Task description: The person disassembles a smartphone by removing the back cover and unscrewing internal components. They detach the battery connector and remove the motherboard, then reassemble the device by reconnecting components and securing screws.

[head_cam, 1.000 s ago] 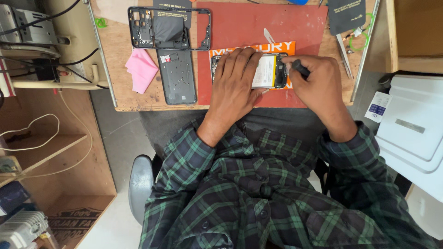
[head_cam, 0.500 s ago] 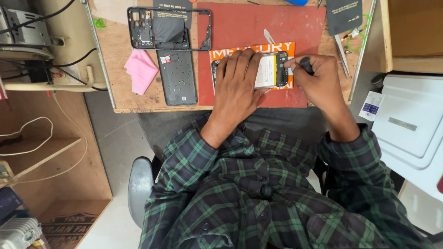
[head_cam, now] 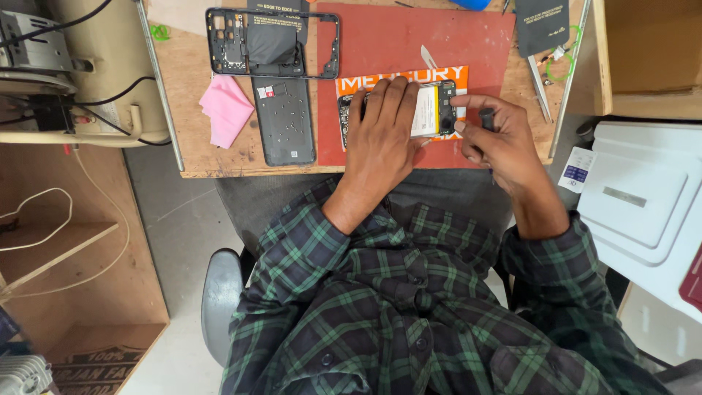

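Opened phone (head_cam: 428, 110): on red mat (head_cam: 409, 36), battery exposed. Left hand (head_cam: 380, 139) lies flat over it, fingers spread. Right hand (head_cam: 497, 143), at 3 o'clock, pinches black screwdriver (head_cam: 486, 118). Back cover (head_cam: 285, 121) and pink cloth (head_cam: 227, 110) at 9 o'clock.

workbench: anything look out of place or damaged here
Nothing looks damaged. The opened phone lies flat on the red mat under the left hand; the right hand pinches a small dark tool. The black frame overlaps the back cover.

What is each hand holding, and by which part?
Left hand presses flat on the opened phone; right hand pinches a dark tool's handle in its fingers.
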